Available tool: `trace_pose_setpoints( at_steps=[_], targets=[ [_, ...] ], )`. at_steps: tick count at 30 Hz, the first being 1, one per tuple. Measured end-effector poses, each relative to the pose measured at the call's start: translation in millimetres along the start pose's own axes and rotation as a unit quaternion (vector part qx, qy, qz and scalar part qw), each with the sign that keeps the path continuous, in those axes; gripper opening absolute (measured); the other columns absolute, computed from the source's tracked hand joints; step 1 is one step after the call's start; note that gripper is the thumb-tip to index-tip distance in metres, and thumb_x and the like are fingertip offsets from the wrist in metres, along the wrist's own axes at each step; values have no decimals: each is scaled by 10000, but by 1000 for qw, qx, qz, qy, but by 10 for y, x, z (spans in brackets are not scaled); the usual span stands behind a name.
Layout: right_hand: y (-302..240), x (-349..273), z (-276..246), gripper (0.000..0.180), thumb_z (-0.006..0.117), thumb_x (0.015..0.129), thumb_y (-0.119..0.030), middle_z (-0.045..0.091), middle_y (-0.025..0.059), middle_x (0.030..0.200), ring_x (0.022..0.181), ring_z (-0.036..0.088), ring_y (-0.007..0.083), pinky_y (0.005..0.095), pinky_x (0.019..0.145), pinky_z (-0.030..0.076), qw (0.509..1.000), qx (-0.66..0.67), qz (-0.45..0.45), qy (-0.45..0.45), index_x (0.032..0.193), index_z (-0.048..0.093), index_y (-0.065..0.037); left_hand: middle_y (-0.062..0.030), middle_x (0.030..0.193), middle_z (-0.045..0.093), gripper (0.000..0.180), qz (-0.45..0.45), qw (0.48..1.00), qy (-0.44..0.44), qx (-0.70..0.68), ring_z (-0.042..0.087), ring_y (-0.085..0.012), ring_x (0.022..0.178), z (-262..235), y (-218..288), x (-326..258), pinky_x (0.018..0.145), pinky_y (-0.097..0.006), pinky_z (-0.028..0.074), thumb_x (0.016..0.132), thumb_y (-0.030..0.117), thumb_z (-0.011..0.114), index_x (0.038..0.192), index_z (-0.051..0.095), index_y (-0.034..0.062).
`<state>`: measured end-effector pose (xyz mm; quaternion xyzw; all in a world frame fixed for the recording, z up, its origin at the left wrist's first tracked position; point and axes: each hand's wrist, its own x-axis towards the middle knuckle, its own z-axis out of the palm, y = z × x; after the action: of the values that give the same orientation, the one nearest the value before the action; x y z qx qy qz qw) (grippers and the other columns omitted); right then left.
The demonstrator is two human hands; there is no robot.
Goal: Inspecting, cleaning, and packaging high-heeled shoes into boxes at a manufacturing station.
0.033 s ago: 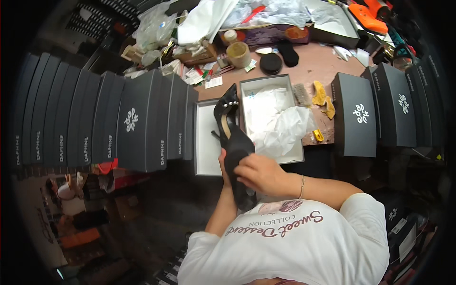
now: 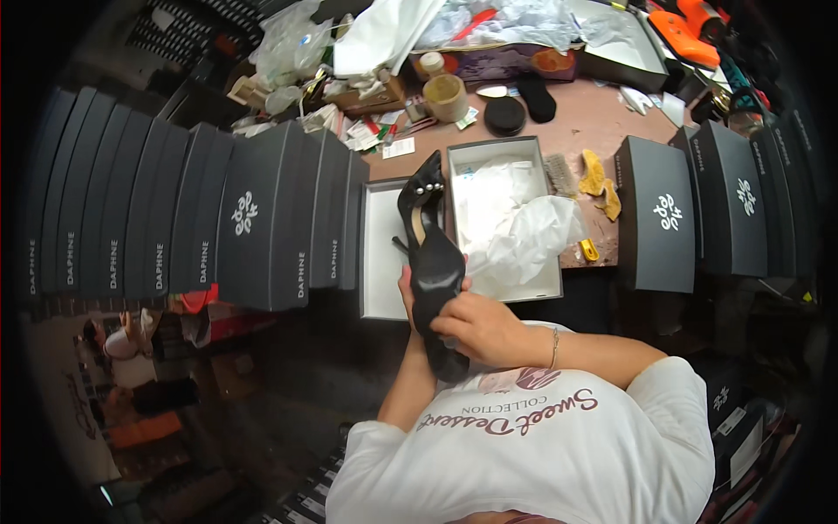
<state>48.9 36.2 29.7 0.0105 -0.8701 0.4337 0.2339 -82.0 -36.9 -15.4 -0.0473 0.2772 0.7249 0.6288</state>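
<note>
Black boxes (image 2: 262, 236) stood left; left hand (image 2: 408, 299) had fingers wrapped around heeled shoe (image 2: 436, 269); right hand (image 2: 480, 328) sat curled against it, couldn't tell if gripping; open box (image 2: 539, 285) beyond, rightward. Likely mid surface work; next move needed steady left hold.

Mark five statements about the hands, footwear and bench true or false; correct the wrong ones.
1. The left hand holds the black footwear. True.
2. The right hand is well clear of the footwear. False: its fingers rest on the part nearer the person's body.
3. White tissue paper lies in the right-hand open grey box part. True.
4. Two yellow cloth pieces lie to the left of the tissue paper. False: the yellow cloth pieces lie to its right.
5. The footwear carries pearl-like beads. True.
</note>
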Motion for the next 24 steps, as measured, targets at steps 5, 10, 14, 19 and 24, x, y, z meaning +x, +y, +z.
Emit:
trace_pose_setpoints(
  at_steps=[5, 10, 14, 19, 24],
  targets=[
    [157, -60, -149, 150, 578, 881, -44, 566, 115, 886, 810, 589, 302, 364, 746, 477, 932, 307, 98, -166, 1014, 618, 12, -189, 916, 564, 886, 2, 999, -22, 27, 566, -241, 667, -139, 211, 29, 573, -293, 514, 846, 711, 397, 1292, 431, -54],
    [163, 223, -168, 246, 640, 758, 8, 578, 88, 880, 796, 577, 272, 346, 695, 473, 996, -58, -68, 11, 1000, 643, -32, -160, 930, 584, 721, 24, 998, 41, -28, 602, -252, 761, -108, 129, 193, 630, -323, 536, 896, 630, 372, 1178, 508, -20],
    [217, 376, 3, 279, 639, 742, 39, 561, 96, 926, 839, 567, 285, 358, 711, 481, 997, 2, -27, 68, 1009, 641, -45, -135, 922, 601, 670, 68, 997, 22, -29, 619, -251, 776, -73, 208, 185, 608, -326, 543, 909, 612, 371, 1123, 542, 1],
    [338, -59, 155, 218, 589, 835, 49, 559, 116, 956, 862, 586, 265, 325, 755, 481, 975, 194, 99, 42, 1035, 629, -27, -156, 859, 592, 737, 94, 993, 49, -56, 600, -219, 653, 48, 589, 156, 537, -291, 514, 857, 689, 404, 1046, 571, -4],
    [66, -159, -130, 357, 597, 724, 118, 565, 116, 947, 806, 575, 268, 327, 718, 485, 987, 95, 57, 113, 1055, 644, -7, -124, 727, 598, 651, 246, 954, 148, 88, 585, -217, 570, 186, 752, 106, 516, -277, 509, 853, 652, 460, 908, 585, 15]
  ],
)
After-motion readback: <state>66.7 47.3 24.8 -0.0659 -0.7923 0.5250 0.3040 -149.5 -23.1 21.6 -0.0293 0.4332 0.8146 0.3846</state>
